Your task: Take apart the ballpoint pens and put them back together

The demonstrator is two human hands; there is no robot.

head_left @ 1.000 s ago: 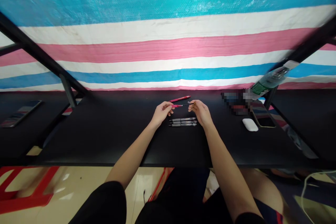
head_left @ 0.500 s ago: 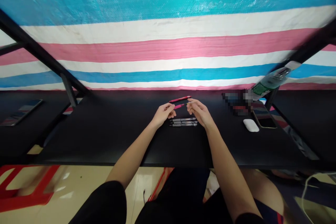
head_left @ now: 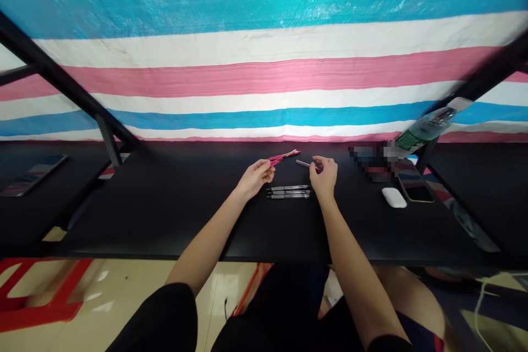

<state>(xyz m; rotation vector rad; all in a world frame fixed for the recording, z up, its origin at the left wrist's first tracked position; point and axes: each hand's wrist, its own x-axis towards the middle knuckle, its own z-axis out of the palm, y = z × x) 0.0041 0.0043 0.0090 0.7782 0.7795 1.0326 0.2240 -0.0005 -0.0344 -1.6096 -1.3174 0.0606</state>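
Between the thumb and fingers of my left hand (head_left: 256, 178) is a pink pen part (head_left: 274, 162), with a thin refill tip pointing right from it. Behind it a red pen (head_left: 295, 153) lies on the black table (head_left: 185, 198), partly covered from view. My right hand (head_left: 325, 173) pinches a pen barrel (head_left: 303, 163), clear at its left end and pink near the fingers. Several clear pens with grey grips (head_left: 289, 192) lie side by side, just in front of and between my hands.
At the right stand a tilted plastic bottle (head_left: 424, 132), a phone (head_left: 416, 184), a white earphone case (head_left: 394, 197) and a blurred-out item. Black metal frame bars (head_left: 70, 82) rise at both sides; a striped sheet (head_left: 264, 80) hangs behind.
My right hand has moved to the right, away from my left, and a clear barrel now shows in its fingers. The thin refill is now exposed beside the pink part in my left hand.
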